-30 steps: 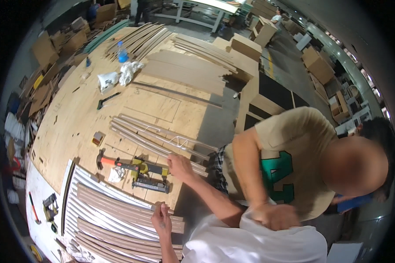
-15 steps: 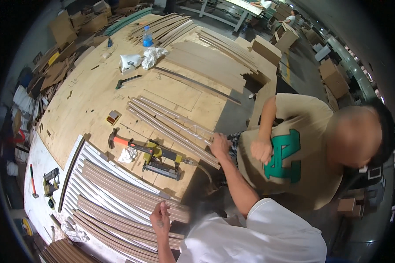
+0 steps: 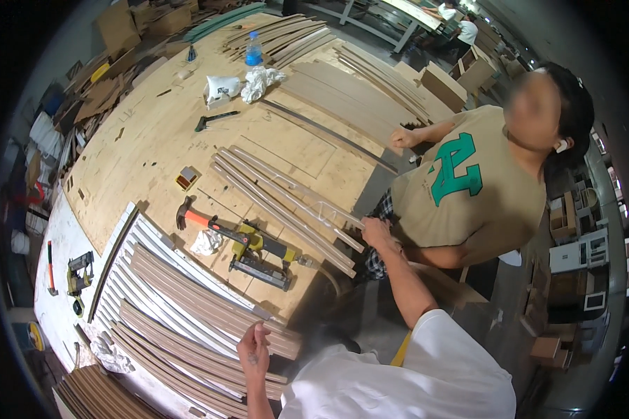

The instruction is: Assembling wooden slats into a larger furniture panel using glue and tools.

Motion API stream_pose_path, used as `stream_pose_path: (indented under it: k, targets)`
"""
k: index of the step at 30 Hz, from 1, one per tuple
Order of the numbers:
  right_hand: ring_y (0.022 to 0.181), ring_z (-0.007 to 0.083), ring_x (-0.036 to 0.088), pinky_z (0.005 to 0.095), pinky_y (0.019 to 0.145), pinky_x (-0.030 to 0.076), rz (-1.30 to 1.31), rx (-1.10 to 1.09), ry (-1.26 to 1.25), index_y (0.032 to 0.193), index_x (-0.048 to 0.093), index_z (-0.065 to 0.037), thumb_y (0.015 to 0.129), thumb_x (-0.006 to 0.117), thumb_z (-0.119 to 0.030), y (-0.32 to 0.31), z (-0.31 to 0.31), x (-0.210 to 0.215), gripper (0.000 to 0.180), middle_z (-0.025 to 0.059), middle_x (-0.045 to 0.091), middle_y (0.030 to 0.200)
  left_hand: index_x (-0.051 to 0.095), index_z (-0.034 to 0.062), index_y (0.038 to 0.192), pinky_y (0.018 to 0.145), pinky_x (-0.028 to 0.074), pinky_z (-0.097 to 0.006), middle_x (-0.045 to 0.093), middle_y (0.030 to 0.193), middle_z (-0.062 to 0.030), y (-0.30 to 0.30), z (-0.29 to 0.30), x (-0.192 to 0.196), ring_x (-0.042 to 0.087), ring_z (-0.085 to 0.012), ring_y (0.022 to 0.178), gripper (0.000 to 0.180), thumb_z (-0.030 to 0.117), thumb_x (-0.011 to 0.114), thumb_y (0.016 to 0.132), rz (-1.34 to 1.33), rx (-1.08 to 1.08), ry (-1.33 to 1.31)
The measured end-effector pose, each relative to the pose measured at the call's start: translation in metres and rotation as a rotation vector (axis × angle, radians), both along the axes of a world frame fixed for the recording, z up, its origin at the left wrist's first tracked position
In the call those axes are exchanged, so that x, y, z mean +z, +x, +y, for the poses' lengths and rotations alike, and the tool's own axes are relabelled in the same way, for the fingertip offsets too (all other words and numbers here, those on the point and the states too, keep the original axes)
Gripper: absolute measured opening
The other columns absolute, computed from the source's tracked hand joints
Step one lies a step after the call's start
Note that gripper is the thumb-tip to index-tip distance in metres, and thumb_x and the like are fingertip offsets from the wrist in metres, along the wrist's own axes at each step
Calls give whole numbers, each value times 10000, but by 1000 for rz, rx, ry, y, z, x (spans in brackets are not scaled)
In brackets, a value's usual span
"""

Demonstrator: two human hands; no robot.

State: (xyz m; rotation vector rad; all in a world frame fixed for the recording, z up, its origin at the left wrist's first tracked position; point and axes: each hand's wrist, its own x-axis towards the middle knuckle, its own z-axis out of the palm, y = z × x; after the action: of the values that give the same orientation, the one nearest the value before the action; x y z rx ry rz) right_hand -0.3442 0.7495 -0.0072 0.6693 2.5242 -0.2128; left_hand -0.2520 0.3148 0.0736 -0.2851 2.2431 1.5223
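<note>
My right hand is closed at the near right end of a brown wooden strip, one of several lying side by side on the plywood table. Thin clear loops lie along these strips close to that hand. My left hand is raised over a stack of brown strips, its fingers curled; whatever they may hold is hidden. Between the two groups of strips lie a claw hammer with an orange-and-black handle and a yellow-green and black nail gun, its hose fitting toward the table edge.
A co-worker in a tan shirt stands close by on the right. On the plywood table are a small open box, a black-handled tool, a blue bottle and crumpled white plastic. Another nail gun lies at left.
The co-worker has turned away from me, and their forearm has swung from their chest toward the far table edge. My right hand stays at the strip ends; my left hand barely moves.
</note>
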Motion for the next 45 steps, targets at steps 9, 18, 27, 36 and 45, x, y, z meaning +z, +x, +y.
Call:
stream_pose_path:
  k: [9,18,27,36,45]
  targets:
    - [895,358,593,469,740,492,449,193,102,925,565,-32,786,608,-82,-1,27,68,153,155,569,907,654,-35,1008,604,474,-305,659,744,-136,-36,44,-5,586,-169,623,437,373,500,981,59,-123,-8]
    - [856,369,608,487,700,485,434,300,192,1015,561,-46,751,654,-56,8,12,166,280,140,572,915,663,-15,1008,628,483,-302,672,749,-132,-113,144,-15,619,-170,644,385,339,517,971,87,-222,142]
    - [881,415,568,477,727,463,647,201,-116,1082,574,-12,829,626,-58,8,0,107,262,191,569,938,597,-56,1166,629,487,-284,683,872,-105,-141,177,-36,611,-149,709,490,387,495,984,10,-137,294]
    - [853,356,633,394,733,489,610,-45,-474,1240,541,-29,871,669,-168,-2,8,-38,414,219,633,979,620,-36,1051,640,486,-300,668,786,-121,-103,166,-66,614,-153,667,339,272,502,971,-62,5,212]
    - [911,122,566,291,781,481,41,-473,-1106,1235,557,-37,934,611,-208,31,15,-80,350,12,609,1015,551,23,870,632,460,-430,569,740,-224,-15,199,-109,602,-398,726,301,302,490,965,-47,74,141]
